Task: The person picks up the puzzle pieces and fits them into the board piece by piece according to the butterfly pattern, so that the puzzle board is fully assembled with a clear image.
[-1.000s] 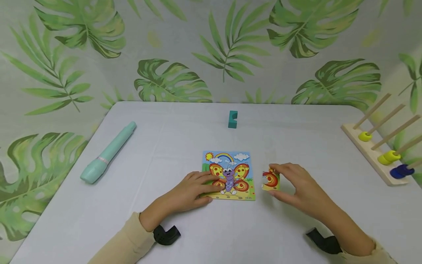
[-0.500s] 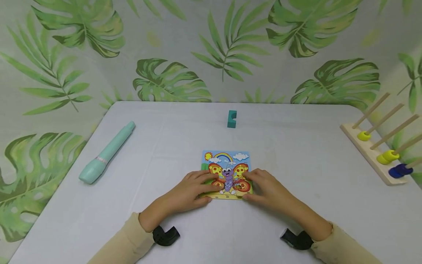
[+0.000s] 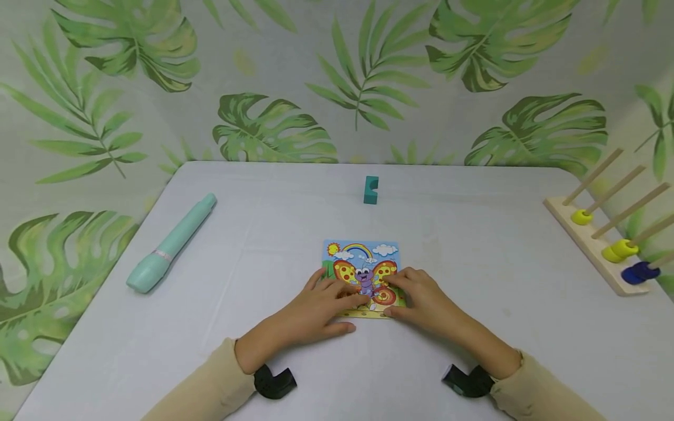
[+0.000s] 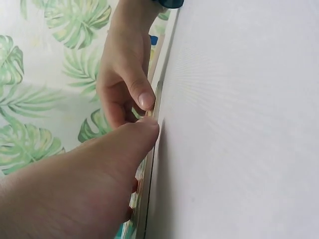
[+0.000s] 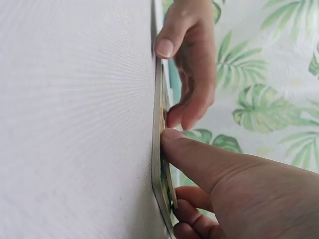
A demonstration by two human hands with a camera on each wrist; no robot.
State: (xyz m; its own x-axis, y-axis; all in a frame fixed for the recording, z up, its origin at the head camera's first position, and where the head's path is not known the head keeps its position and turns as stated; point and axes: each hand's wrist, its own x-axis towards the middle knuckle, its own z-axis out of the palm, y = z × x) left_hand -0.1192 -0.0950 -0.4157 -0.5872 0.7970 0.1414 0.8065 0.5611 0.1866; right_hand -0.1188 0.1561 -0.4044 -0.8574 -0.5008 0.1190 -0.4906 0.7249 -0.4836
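Observation:
A butterfly jigsaw puzzle (image 3: pixel 360 248) on a flat board lies on the white table, mostly covered with its picture. My left hand (image 3: pixel 313 310) rests on its left side, fingers extended over the lower left wing and thumb off the front edge. On the right side, my right hand (image 3: pixel 429 301) pinches a puzzle piece (image 3: pixel 385 296) with the red-orange lower right wing. The right wrist view shows this piece (image 5: pixel 172 185) slightly tilted over the board (image 5: pixel 156 149), between thumb and fingers. In the left wrist view the puzzle appears edge-on, so its picture is hidden there.
A teal notched block (image 3: pixel 371 190) stands beyond the puzzle. At the left lies a mint-green, microphone-shaped object (image 3: pixel 171 245). On the right is a wooden peg stand (image 3: pixel 595 245) with yellow and blue beads. Leaf-print cloth (image 3: pixel 274 128) hangs behind the table.
My right hand has brought the puzzle piece leftward from beside the board onto its lower right. My left hand has since shifted slightly right over the puzzle.

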